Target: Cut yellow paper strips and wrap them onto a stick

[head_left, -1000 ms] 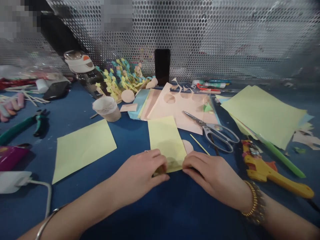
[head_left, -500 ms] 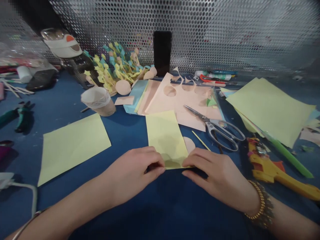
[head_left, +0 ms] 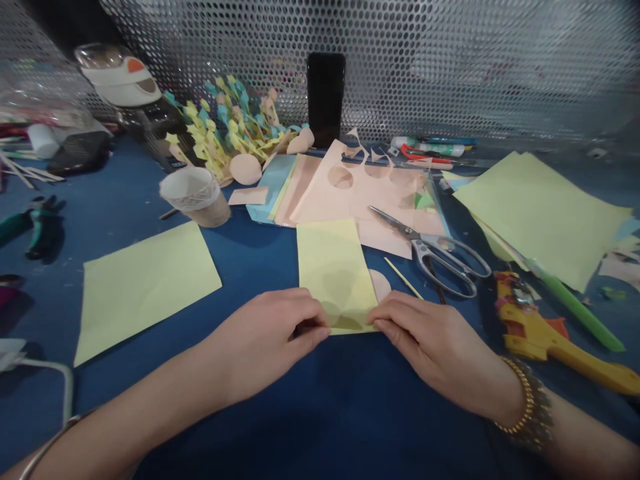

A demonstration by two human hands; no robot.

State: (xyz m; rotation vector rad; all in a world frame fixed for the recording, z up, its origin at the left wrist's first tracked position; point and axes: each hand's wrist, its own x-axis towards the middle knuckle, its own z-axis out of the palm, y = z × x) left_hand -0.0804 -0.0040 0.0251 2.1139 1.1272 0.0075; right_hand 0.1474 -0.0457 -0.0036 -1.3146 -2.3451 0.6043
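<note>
A yellow sheet of paper (head_left: pixel 333 257) lies in front of me on the blue table, its near edge between my hands. My left hand (head_left: pixel 285 333) pinches the near left corner between thumb and fingers. At the near right corner, my right hand (head_left: pixel 415 340) pinches the same sheet, thumb and index finger together. Just right of the sheet a pale paper circle (head_left: pixel 381 285) is partly covered. A thin yellow strip (head_left: pixel 403 277) rests beside it, close to the scissors (head_left: pixel 425 247), which lie on pink paper.
Another yellow sheet (head_left: pixel 150 287) lies at the left, near a paper cup (head_left: pixel 196 197). On the right are a yellow glue gun (head_left: pixel 555 340), a green knife (head_left: pixel 577 307) and stacked yellow paper (head_left: pixel 545 207). A phone (head_left: pixel 325 100) stands at the back beside yellow and blue paper decorations (head_left: pixel 220 133).
My right thumb and fingers have closed together on the sheet's near right corner. The sheet has shifted slightly right, while my left hand keeps its pinch.
</note>
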